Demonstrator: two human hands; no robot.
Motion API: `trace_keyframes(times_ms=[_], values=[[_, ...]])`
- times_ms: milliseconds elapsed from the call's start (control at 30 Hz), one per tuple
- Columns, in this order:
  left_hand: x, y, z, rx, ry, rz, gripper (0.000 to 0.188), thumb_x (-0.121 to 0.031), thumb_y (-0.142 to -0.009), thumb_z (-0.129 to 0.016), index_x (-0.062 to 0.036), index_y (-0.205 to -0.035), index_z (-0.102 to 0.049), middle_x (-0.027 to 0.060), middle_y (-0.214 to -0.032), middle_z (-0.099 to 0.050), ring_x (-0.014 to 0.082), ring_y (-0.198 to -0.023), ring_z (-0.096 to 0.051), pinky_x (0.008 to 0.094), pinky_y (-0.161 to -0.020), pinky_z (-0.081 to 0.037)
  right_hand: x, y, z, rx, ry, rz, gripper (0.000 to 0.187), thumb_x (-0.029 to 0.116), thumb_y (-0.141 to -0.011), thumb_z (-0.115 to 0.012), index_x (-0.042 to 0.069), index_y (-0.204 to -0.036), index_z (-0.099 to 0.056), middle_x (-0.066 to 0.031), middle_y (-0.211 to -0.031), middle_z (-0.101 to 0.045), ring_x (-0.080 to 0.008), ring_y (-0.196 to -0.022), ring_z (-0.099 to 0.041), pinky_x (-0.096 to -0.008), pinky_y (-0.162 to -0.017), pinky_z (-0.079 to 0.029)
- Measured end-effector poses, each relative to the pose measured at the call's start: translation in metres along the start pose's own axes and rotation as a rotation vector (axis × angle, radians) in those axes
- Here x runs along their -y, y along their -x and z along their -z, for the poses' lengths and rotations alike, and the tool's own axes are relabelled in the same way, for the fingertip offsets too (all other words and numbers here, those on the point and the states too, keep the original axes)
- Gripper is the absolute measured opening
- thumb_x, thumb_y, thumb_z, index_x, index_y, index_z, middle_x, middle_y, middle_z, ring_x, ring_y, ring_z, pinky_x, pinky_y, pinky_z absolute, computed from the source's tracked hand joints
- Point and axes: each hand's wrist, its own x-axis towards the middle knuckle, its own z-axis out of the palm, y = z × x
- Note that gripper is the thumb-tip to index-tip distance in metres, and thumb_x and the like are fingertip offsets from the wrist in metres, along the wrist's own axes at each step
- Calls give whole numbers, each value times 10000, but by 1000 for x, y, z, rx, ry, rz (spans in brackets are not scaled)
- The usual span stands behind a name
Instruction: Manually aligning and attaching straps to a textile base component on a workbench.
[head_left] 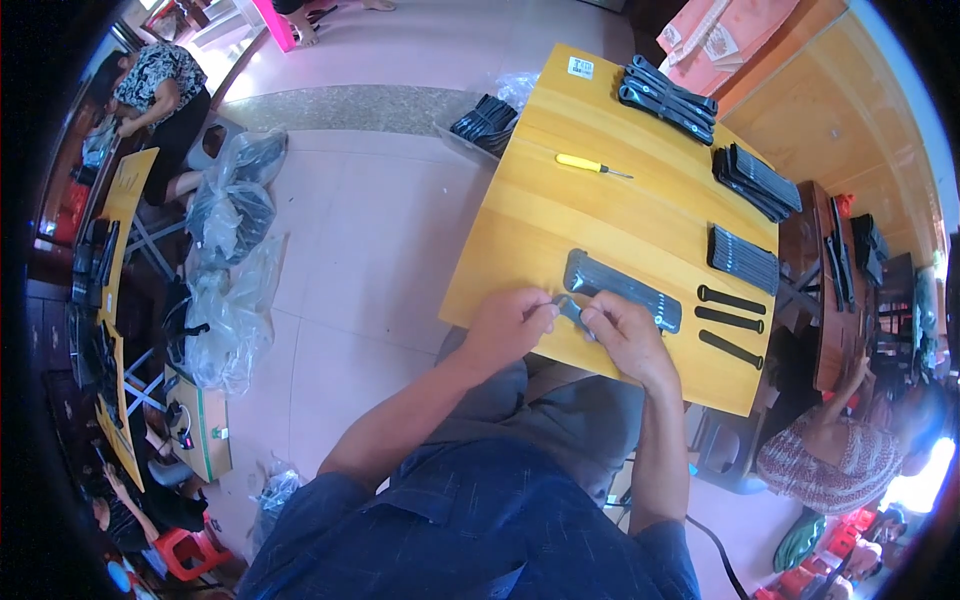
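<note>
Over the near edge of the table, my left hand [512, 325] pinches one end of a dark strap [571, 310]. My right hand [631, 338] grips its other end, and the fingers hide much of it. Just beyond the hands lies a flat dark pack of straps [625, 290] with rounded ends. To its right, three loose black straps lie apart from each other, the middle one [729, 320] roughly level with my hands. A small bundle of dark straps [743, 258] sits above them, near the right edge.
A yellow-handled pointed tool [590, 165] lies on the wooden table [530, 220]. Stacks of black straps [668, 100] fill its far right side. A bin of black straps [485, 125] stands beyond its left edge. Plastic bags [235, 210] lie on the floor; people work at both sides.
</note>
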Motion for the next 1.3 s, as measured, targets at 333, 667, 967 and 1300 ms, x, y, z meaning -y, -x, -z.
trace_keyframes(times_ms=[333,667,967,1300], values=[[0,-15,-12,-99,-326,-207,215,-218,-931,-699,-19,-852,-724,141,-667,-661,251,-569,-633,395,-569,-489,-9,-8,4,-192,26,-35,155,167,-973,-687,15,-952,-674,-145,-742,-665,-247,-656,-641,-369,-641,-503],[-2,-23,-11,-58,-448,-205,224,-238,-928,-679,-26,-888,-739,203,-765,-697,392,-715,-696,489,-662,-534,-19,-17,4,-185,12,-62,158,173,-977,-686,17,-954,-684,-144,-742,-660,-243,-649,-616,-371,-643,-499],[-5,-22,-11,-61,-480,-210,209,-244,-927,-675,-48,-901,-745,198,-775,-705,401,-717,-701,499,-672,-549,-26,-20,7,-127,-16,-89,140,151,-1008,-665,29,-939,-680,24,-739,-583,-71,-702,-502,-267,-633,-431],[0,-20,-9,-69,-440,-188,191,-222,-926,-667,-49,-893,-740,190,-772,-705,388,-707,-705,482,-658,-549,-36,-23,8,-119,-129,-127,145,157,-989,-687,21,-939,-690,-55,-723,-616,-128,-685,-540,-315,-648,-472]])
